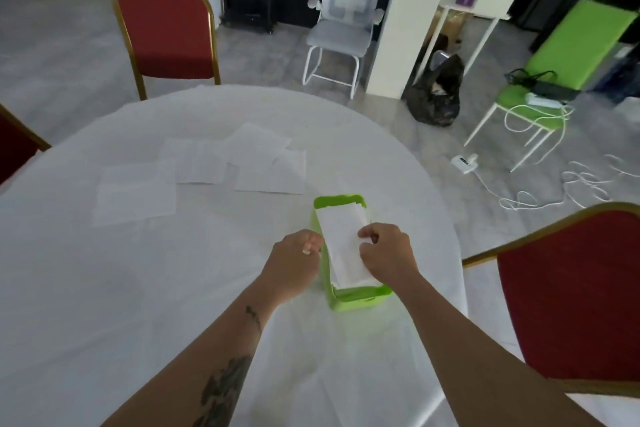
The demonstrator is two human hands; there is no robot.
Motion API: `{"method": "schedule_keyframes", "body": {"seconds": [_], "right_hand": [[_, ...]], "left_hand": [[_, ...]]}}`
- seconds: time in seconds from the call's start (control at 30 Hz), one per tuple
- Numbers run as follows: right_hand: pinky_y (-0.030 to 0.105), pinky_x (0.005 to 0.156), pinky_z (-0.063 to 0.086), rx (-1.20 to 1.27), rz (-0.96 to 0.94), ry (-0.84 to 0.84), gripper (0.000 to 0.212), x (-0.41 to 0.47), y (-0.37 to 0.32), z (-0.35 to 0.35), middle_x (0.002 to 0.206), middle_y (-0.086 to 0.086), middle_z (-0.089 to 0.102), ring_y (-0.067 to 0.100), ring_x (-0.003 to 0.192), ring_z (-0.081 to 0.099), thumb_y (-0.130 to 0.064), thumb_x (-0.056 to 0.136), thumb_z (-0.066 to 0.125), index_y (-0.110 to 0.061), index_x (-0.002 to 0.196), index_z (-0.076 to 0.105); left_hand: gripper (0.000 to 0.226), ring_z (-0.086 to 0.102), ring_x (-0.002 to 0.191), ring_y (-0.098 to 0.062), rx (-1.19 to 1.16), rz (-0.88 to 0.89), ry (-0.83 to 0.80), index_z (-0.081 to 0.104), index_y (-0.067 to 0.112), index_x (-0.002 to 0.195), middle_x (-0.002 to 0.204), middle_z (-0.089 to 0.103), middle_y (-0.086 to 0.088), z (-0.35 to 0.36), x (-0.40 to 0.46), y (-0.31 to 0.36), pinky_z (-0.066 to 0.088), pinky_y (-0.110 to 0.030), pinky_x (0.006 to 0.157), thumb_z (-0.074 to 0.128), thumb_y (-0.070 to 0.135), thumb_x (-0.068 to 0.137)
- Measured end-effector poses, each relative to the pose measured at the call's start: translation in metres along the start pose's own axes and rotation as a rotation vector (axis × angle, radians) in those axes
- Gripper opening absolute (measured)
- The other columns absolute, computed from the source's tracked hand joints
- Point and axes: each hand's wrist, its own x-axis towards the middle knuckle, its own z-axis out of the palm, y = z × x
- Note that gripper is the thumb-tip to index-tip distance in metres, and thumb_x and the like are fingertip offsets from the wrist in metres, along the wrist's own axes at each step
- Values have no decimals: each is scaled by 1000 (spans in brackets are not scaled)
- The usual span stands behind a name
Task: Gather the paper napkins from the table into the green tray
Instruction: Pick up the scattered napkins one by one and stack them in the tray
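A narrow green tray (360, 298) stands on the white round table, slightly right of centre. Folded white napkins (343, 236) lie stacked inside it. My right hand (386, 250) rests on the stack, fingers curled and pinching the right edge of the top napkin. My left hand (294, 260) sits against the tray's left wall with its fingers curled; whether it touches the napkin is unclear. Several flat paper napkins lie spread on the table beyond: one at the left (136, 192), one in the middle (197, 161), two overlapping nearer the tray (270, 170).
The table (104, 288) wears a white cloth. Red chairs with gold frames stand at the far side (166, 28), at the left edge (14, 146) and close on the right (571, 295). A white office chair, a green chair, cables and a black bag are on the floor behind.
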Motion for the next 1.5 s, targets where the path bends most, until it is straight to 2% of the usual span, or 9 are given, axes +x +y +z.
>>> {"method": "schedule_keyframes", "body": {"seconds": [0.13,0.23,0.37,0.47,0.63,0.83,1.1,1.27,1.5], "right_hand": [[31,84,52,-27,5,25,38,-5,3,3,107,3,70,25,96,64,-11,77,54,-21,110,71],[28,83,47,-51,11,47,38,-6,4,4,117,3,66,26,104,62,-13,80,55,-20,115,69],[31,77,41,-327,-92,84,30,-8,2,4,118,1,48,23,112,47,-24,85,57,-27,114,65],[34,86,41,-406,-224,137,32,-9,-1,4,118,-1,46,22,110,43,-28,86,59,-29,117,63],[40,102,32,-513,-402,-58,46,-12,-3,17,138,-7,47,21,124,41,-37,89,50,-32,134,52],[42,97,31,-554,-401,-71,43,-6,-17,19,131,-5,53,24,119,46,-35,88,46,-30,129,56],[41,102,40,-337,-493,-211,37,8,-77,46,132,0,54,23,125,47,-26,88,54,-25,125,58],[38,100,41,-331,-551,-321,36,20,-104,92,129,0,54,23,122,47,-24,89,52,-25,125,58],[37,98,42,-384,-593,-487,37,38,-125,156,130,0,53,22,121,48,-28,89,51,-27,126,56]], "left_hand": [[39,60,103,-9,17,-15,-31,64,29,114,114,64,11,6,-4,0,43,-17,81,49,10,84],[43,59,111,-13,28,-9,-24,60,26,125,129,59,7,7,-5,1,46,-25,94,48,11,87],[44,60,103,-9,1,-20,-16,58,27,128,131,57,9,8,-6,1,50,-27,88,47,12,88],[43,58,103,-8,-2,-12,-7,57,29,127,131,57,9,8,-8,-2,49,-24,88,47,12,89],[39,60,95,-2,-42,-36,14,60,30,123,124,60,11,1,-9,-10,43,-13,69,50,14,88],[33,61,92,2,-96,-81,97,65,30,113,112,65,12,-21,-8,-23,41,-11,64,54,13,88],[26,66,94,-12,-218,-165,247,67,34,98,102,68,8,-80,-7,-51,47,-23,69,54,14,88],[27,69,86,-17,-255,-220,374,67,33,93,94,71,6,-118,-1,-78,49,-24,65,51,12,88],[25,66,89,-19,-264,-348,499,65,29,91,95,70,2,-151,14,-122,53,-31,76,49,12,86]]}}
